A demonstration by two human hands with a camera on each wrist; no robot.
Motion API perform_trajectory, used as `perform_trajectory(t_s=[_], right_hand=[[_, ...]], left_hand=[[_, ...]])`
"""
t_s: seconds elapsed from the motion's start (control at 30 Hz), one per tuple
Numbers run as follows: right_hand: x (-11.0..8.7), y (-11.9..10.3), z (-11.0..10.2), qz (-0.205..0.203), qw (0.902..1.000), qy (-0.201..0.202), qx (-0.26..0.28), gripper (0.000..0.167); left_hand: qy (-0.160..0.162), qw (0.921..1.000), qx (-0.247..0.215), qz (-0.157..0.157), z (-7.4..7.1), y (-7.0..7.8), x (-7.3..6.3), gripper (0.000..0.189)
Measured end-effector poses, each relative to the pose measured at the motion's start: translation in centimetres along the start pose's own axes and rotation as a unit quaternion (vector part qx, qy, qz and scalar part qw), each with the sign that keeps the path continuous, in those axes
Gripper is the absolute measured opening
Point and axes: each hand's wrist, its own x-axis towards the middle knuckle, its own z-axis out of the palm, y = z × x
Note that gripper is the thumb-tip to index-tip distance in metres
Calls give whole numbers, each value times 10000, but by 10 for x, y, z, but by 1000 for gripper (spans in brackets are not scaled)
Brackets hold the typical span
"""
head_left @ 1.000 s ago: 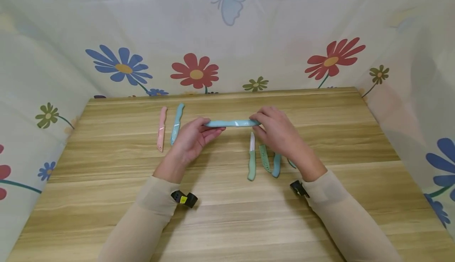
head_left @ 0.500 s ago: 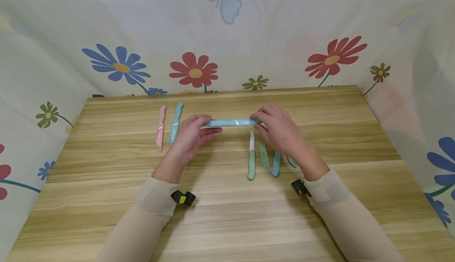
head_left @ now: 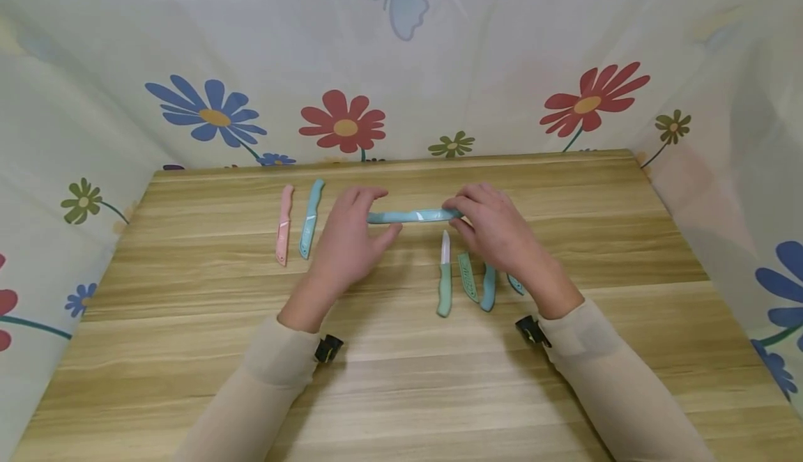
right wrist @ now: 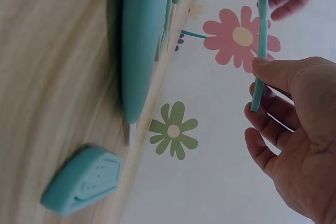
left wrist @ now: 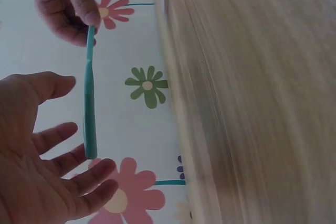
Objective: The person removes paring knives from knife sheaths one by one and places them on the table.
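A light-blue paring knife in its sheath [head_left: 404, 217] is held level above the table. My right hand [head_left: 495, 228] pinches its sheath end between thumb and fingers, as the right wrist view also shows. Around the handle end, my left hand [head_left: 348, 242] has its thumb and fingers spread apart; in the left wrist view the handle [left wrist: 90, 114] sits between them, ungripped. Below the right hand lie a bare green knife [head_left: 445, 288], a green sheath [head_left: 467, 277], a blue knife [head_left: 488, 291] partly hidden by that hand, and a blue sheath [right wrist: 84, 179].
On the left of the wooden table [head_left: 376, 392] lie a pink sheathed knife [head_left: 284, 228] and a blue sheathed knife [head_left: 311, 221], side by side. A flower-printed cloth [head_left: 489, 51] stands behind the table's far edge and along both sides.
My left hand has let go of the knife's handle end and turned from palm up to back up, with its fingers spreading. The right hand keeps its pinch, almost still.
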Motion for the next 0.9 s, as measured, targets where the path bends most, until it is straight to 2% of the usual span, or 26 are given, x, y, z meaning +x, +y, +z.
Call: perform_trajectory(t_s=[0.07,0.13,0.3,0.47,0.9], right_hand=[[0,-1,0,-27,10000,1,-21,24],[-1,-2,0,-78,10000,19,-49,24],[-1,-5,1,-232,9997,72,-74,23],[-2,-8,2,-306,9995,117,-42,22],[-3,-12,3,-331,9994,81,-35,23]], left_hand=[[42,9973,648,350,2,3,0,56],[78,9912,1154,647,3,6,-1,53],[185,9754,1880,1133,6,10,-3,47],[264,9674,2140,1328,8,11,-5,40],[328,9625,2242,1488,12,11,-6,24]])
